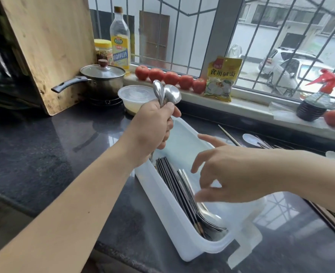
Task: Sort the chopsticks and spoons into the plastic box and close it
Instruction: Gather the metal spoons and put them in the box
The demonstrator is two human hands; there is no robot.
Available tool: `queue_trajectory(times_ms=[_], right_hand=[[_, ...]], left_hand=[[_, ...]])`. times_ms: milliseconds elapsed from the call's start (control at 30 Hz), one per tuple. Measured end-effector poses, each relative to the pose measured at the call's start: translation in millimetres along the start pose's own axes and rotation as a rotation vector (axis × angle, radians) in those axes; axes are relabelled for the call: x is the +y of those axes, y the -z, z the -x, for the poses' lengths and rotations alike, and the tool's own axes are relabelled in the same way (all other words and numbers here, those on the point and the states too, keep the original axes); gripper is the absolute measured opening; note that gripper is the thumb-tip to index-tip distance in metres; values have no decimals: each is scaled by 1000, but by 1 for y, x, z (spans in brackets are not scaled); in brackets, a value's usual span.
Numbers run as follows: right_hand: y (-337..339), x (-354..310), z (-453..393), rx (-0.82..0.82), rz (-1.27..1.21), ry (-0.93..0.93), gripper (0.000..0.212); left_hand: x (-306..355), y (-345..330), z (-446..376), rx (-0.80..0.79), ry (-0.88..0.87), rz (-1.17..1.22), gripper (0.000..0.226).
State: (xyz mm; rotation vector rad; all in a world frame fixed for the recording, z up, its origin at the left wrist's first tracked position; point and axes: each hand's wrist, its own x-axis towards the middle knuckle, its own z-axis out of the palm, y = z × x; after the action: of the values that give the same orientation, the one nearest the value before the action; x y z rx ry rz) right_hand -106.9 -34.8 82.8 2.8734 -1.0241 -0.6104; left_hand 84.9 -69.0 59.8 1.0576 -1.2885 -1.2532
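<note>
— Left hand (153, 127): what is it doing?
— Fist curled round a bunch of metal spoons (165, 93), bowls up, raised over the far end of the box (168, 211)
— And the right hand (239, 174)?
— Fingers spread and loose, holding nothing, hovering over the middle of the box, palm down
— Where's the box?
— On the dark worktop (54, 154), long white plastic, open on top, running from near to far. Its lid (247, 239) hangs off the near end
— What's in it?
— Dark chopsticks (174, 186) along the left wall, more spoons (208, 215) beside them, bowls at the near end
— Anything left outside?
— Right of the box, on the worktop: a loose spoon (251, 139) with some chopsticks near it by the sill, and another dark bundle (332, 221) under the right forearm
— Behind?
— Tomatoes (170, 78) in a row on the sill, a lidded pot (101, 77) on the burner
</note>
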Motion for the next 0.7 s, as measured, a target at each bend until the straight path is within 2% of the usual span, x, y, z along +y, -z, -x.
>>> queue_trajectory(times_ms=[67,167,233,267,333,367,433,533,700], right_hand=[[-3,-2,-12,139,44,-1,26],[-12,1,-25,316,171,-20,40],[-10,6,-28,483,161,-89,39],[-6,8,-28,606,82,-145,36],[7,9,-27,793,-257,-360,27],[13,10,-26,828,-484,-469,23],[22,10,-27,866,-925,-576,20],[30,13,-26,863,-1326,-576,31],[24,13,-30,813,-1529,-429,28]], left_hand=[[1,1,1,-16,-2,-17,27],[2,2,2,-37,8,-8,26],[2,3,3,-56,2,-20,27],[1,4,3,-66,-10,-36,28],[-1,5,3,-94,-38,-65,27],[-2,5,3,-111,-50,-74,25],[-2,6,2,-145,-71,-92,21],[-1,7,5,-191,-106,-134,18],[0,9,9,-264,-171,-149,19]])
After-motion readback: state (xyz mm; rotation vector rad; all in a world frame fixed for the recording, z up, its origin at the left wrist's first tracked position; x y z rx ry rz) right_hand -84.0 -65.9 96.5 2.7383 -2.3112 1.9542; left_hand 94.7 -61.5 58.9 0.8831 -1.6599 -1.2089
